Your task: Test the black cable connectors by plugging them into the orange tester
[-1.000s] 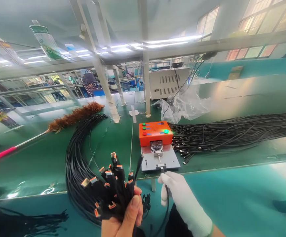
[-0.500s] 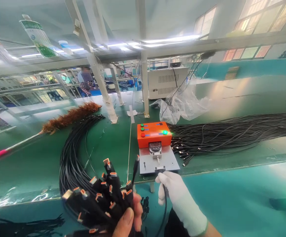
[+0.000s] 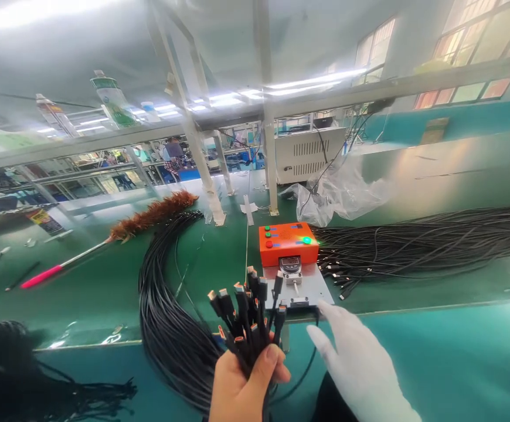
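In my bare left hand (image 3: pixel 250 375) is a thick bunch of black cables (image 3: pixel 180 351), gripped just below the plugs. Their metal-tipped plugs (image 3: pixel 246 305) point up in a fan, several showing orange inside. My right hand (image 3: pixel 360 357), in a white glove, has thumb and fingers spread at the front right corner of a metal plate (image 3: pixel 316 287). A single black cable (image 3: pixel 310 363) curves from near those fingertips back toward the left hand; whether it touches the glove is unclear. On the plate sits a digital gauge (image 3: pixel 290 265), before an orange box (image 3: pixel 288 243) with a lit green button.
More black cables (image 3: pixel 413 237) lie along the bench to the right. A brown duster (image 3: pixel 153 217) with a pink handle rests at left. Crumpled clear plastic (image 3: pixel 334 190) and a grey metal cabinet (image 3: pixel 310 149) stand behind. Shelf posts (image 3: pixel 270 176) rise from the green bench (image 3: pixel 220 246).
My right thumb and fingers have spread apart, away from the cable at the plate's front edge. The bunch in my left hand has moved right and further from me. The view has shifted left.
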Tool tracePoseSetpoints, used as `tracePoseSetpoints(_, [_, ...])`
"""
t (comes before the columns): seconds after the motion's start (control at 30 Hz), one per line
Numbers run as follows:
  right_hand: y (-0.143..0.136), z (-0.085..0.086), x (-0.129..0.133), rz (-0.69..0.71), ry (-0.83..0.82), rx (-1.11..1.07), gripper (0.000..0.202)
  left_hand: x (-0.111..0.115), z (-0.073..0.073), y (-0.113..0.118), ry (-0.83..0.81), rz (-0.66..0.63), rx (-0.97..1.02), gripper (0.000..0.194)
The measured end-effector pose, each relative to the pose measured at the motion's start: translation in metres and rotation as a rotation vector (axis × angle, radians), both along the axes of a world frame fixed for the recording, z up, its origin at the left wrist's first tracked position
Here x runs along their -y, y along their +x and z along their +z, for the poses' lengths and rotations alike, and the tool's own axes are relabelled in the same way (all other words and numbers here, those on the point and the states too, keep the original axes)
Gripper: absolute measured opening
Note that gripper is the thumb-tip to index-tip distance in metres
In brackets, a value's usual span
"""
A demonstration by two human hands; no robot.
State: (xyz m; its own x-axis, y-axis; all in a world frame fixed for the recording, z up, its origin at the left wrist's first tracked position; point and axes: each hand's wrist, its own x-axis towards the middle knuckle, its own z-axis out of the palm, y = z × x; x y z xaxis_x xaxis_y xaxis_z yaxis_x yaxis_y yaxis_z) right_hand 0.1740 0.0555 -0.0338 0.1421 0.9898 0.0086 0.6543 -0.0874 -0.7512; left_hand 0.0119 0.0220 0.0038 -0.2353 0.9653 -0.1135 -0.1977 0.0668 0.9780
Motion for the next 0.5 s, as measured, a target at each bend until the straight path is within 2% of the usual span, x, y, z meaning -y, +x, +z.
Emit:
tracePoseSetpoints(0.07, [-0.003,0.016,0.007,0.115,0.086,-0.284,0.042,0.002,-0.003,0.004,-0.020,0.002,0.015,0.034])
tracePoseSetpoints(0.13, [-0.013,0.029,0.012,0.294,0.064,-0.624,0.037,0.002,-0.005,0.007,-0.057,-0.001,0.026,0.037])
tracePoseSetpoints(0.17, [-0.018,0.033,0.014,0.336,0.042,-0.750,0.034,0.002,-0.006,0.008,-0.067,0.007,0.012,0.039])
tracePoseSetpoints(0.2, [-0.023,0.035,0.014,0.321,0.026,-0.837,0.032,0.002,-0.007,0.008,-0.060,0.027,-0.024,0.039])
tracePoseSetpoints(0.27, [-0.029,0.032,0.013,0.175,-0.007,-0.909,0.029,0.000,-0.009,0.007,0.005,0.103,-0.104,0.035])
tracePoseSetpoints(0.33, [-0.028,0.025,0.008,0.054,-0.074,-0.887,0.030,-0.001,-0.010,0.004,0.081,0.160,-0.086,0.029])
tracePoseSetpoints(0.43, [-0.022,0.010,-0.002,0.046,-0.179,-0.798,0.030,-0.002,-0.011,0.001,0.114,0.140,0.050,0.029])
tracePoseSetpoints(0.5, [-0.020,0.001,-0.009,0.064,-0.207,-0.779,0.027,-0.001,-0.011,0.001,0.129,0.133,0.057,0.030])
